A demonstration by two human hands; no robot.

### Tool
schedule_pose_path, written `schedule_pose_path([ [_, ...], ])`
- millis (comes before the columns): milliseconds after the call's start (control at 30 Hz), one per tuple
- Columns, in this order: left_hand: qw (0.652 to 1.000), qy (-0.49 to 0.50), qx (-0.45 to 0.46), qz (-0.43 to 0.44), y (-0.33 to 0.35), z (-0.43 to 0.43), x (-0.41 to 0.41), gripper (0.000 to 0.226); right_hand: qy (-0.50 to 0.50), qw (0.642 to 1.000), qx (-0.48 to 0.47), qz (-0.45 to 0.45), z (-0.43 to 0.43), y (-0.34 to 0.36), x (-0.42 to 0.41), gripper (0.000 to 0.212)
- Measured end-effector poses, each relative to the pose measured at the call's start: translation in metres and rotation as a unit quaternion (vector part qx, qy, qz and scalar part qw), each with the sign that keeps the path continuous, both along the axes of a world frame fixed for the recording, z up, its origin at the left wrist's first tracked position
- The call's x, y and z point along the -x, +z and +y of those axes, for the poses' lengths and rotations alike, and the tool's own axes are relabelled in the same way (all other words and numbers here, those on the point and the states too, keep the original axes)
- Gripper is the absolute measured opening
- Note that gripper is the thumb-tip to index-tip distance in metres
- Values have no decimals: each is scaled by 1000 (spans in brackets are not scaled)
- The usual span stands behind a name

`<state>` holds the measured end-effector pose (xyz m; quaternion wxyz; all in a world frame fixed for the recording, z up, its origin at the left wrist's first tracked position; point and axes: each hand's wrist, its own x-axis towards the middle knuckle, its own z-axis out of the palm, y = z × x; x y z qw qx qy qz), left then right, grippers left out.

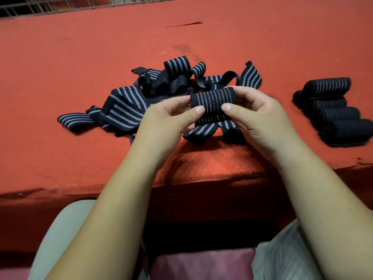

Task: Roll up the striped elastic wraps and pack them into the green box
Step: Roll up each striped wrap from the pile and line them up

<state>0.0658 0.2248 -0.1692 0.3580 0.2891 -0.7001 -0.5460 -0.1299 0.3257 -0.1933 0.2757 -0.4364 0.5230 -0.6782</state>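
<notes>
Head view | left hand [167, 120] and right hand [256, 114] both grip rolled wrap [213, 102] between them | loose tail [203, 131] hangs below

One head-worn camera, looking forward and down.
Wide and close: left hand [167, 120] and right hand [260, 118] hold a roll [214, 100] mid-frame over the table [80, 57], lap [60, 229] below its near edge, wire grid [60, 5] at top.

This looks like a small workshop's packing bench: a worktable covered in worn, stained red felt [80, 67], a wire grid [60, 5] behind it, loose striped wraps [129, 102] heaped near finished rolls [333, 110].
</notes>
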Motion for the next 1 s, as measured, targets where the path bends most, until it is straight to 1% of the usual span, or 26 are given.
schedule_pose_path([
  [167, 1000, -2, 29, -11, 1, 9, 7, 31, -41, 996, -24, 70, 10, 5, 6, 36],
  [367, 999, 7, 51, -7, -2, 20, 31, 33, -84, 990, -32, 111, 26, 9, 23, 37],
  [500, 999, -3, 41, 13, -1, 30, 60, 36, -138, 973, -57, 179, 42, 14, 41, 37],
  [600, 999, -24, 34, 16, -1, 36, 86, 36, -166, 965, -66, 190, 54, 17, 55, 36],
  [767, 998, -40, 38, 18, -3, 47, 128, 34, -217, 951, -94, 197, 72, 20, 83, 29],
  [933, 998, -48, 37, 1, -8, 55, 165, 24, -261, 934, -122, 210, 85, 19, 111, 25],
  [1000, 998, -54, 41, -3, -9, 58, 179, 24, -271, 930, -132, 212, 92, 20, 122, 25],
])
